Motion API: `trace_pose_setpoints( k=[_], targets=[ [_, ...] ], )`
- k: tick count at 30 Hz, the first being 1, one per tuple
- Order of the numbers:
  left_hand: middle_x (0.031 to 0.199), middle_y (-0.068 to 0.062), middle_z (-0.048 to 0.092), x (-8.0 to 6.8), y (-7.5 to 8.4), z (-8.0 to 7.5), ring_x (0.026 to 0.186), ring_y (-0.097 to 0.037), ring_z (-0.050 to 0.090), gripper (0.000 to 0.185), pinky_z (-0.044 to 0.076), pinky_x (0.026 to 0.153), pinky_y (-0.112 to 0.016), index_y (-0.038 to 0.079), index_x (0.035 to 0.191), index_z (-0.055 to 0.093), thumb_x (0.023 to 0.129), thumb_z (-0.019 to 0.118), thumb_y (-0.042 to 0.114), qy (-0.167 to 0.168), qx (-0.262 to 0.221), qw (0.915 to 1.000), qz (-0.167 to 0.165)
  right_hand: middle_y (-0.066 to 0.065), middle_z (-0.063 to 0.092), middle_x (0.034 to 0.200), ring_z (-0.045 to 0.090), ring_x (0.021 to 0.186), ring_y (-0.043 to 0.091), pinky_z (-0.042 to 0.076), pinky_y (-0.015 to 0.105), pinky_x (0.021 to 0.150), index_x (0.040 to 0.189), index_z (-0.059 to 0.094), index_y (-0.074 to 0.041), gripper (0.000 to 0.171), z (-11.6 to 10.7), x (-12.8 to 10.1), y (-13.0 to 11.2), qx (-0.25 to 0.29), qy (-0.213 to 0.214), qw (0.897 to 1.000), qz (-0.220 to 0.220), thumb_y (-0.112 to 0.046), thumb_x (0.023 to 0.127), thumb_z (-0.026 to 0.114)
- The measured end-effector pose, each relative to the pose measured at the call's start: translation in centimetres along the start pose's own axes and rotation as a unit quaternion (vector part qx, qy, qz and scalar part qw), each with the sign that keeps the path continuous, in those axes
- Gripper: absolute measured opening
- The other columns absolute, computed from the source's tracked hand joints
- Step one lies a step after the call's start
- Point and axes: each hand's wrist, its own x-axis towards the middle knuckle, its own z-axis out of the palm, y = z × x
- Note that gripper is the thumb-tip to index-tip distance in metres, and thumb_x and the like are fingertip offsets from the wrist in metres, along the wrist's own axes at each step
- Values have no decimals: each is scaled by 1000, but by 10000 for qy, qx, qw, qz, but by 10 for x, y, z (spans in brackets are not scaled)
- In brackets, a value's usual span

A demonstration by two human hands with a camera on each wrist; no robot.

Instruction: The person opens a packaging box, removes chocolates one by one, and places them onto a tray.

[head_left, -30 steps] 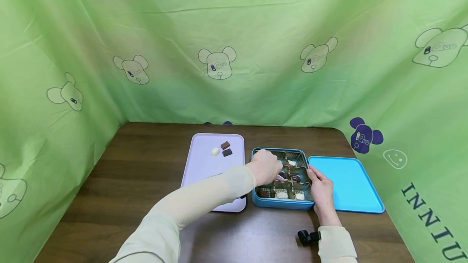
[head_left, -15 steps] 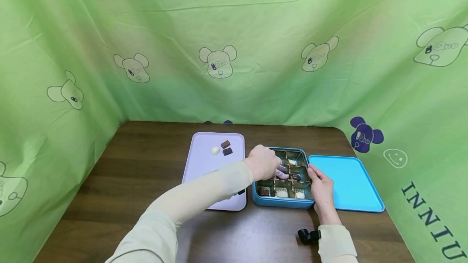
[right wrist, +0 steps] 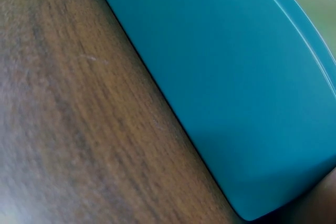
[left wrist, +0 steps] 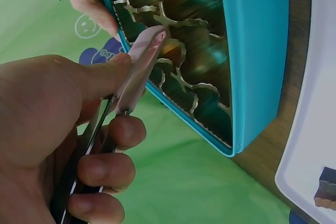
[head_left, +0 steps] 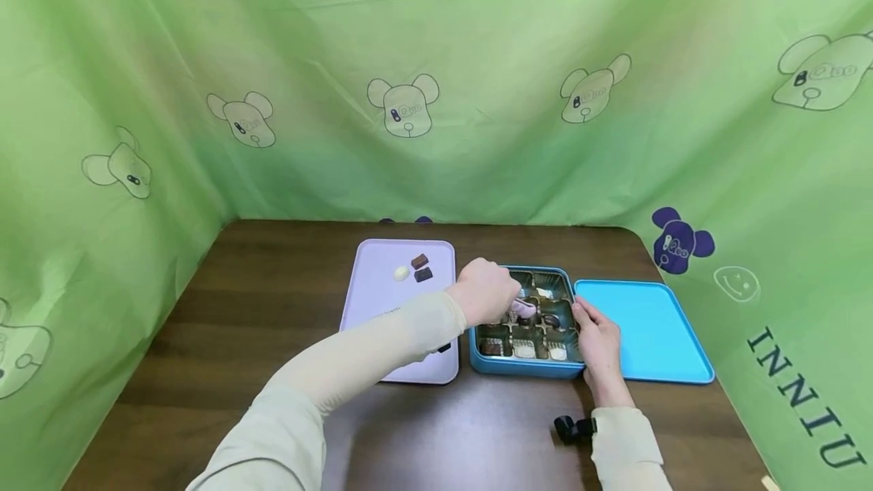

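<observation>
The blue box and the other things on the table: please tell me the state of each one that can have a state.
blue box: open, lid off, some compartments filled, some empty
blue lid: off, lying flat right of the box
purple tray: flat, holding three chocolates
pink tongs: gripped, tips over the box
left hand: grips the tongs
right hand: rests on the box's right edge

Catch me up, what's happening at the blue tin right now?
A person is working over an open blue tin of chocolates on a wooden table. The left hand grips pink-tipped tongs, their tips over the tin's compartments. The right hand rests on the tin's right edge. The blue lid lies to the right of the tin. Three chocolates sit on a lilac tray to the left.
</observation>
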Motion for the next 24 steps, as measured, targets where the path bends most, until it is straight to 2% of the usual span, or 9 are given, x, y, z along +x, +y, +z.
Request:
trace_pose_setpoints(
  k=[5, 9, 15, 24],
  targets=[
    [92, 9, 72, 1, -14, -5, 75, -13, 64, 9, 54, 63, -37, 31, 94, 74, 95, 65, 30, -113, -2, 9999, -123, 8, 36, 161, 25, 151, 26, 23, 44, 121, 153, 44, -11, 52, 8, 11, -15, 37, -44, 9998, -209, -37, 108, 48],
    [95, 8, 72, 3, -19, -8, 78, -13, 64, 16, 54, 65, -37, 30, 98, 74, 98, 61, 38, -180, 30, 9998, -114, 8, 35, 161, 25, 151, 25, 23, 43, 121, 153, 44, -11, 52, 11, 14, -21, 118, -46, 9996, -251, -36, 108, 48],
    [105, 9, 73, 4, -6, -9, 87, -12, 67, 21, 53, 66, -36, 32, 108, 74, 98, 58, 41, -441, 270, 9987, -23, 7, 33, 162, 23, 152, 24, 22, 43, 122, 153, 42, -11, 51, 6, 8, -16, 153, -68, 9998, -122, -34, 108, 47],
    [105, 13, 70, 11, 15, -7, 81, -7, 57, 21, 46, 61, -31, 35, 109, 72, 100, 54, 40, -758, 576, 9955, -18, 9, 35, 161, 26, 151, 26, 23, 44, 121, 153, 44, -9, 52, 0, -1, -4, 128, -12, 9999, -6, -35, 108, 48]
  ],
)
